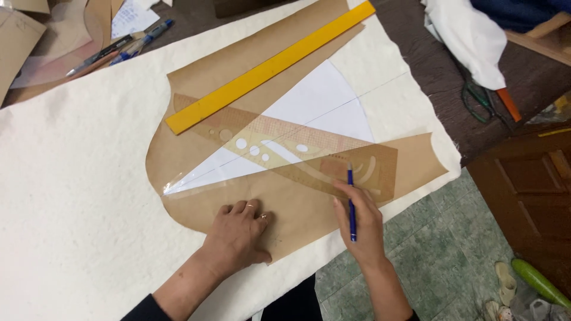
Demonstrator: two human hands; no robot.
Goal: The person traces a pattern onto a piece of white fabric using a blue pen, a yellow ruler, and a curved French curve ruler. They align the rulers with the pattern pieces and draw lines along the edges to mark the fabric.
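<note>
My left hand (238,233) lies flat, fingers apart, on a brown paper pattern (297,205) spread over white cloth (77,196). My right hand (361,223) holds a blue pen (351,202), its tip touching the lower edge of a transparent brownish pattern ruler (297,148) with cut-out holes and curves. A white paper wedge (315,104) is let into the brown pattern, under the ruler. A long yellow ruler (267,68) lies diagonally across the pattern's upper part.
Several pens (119,49) and brown paper pieces lie at the far left. Green-handled scissors (477,98) and white fabric (470,35) sit on the dark table at right. A green tiled floor (440,249) and a wooden cabinet (529,190) lie below the table edge.
</note>
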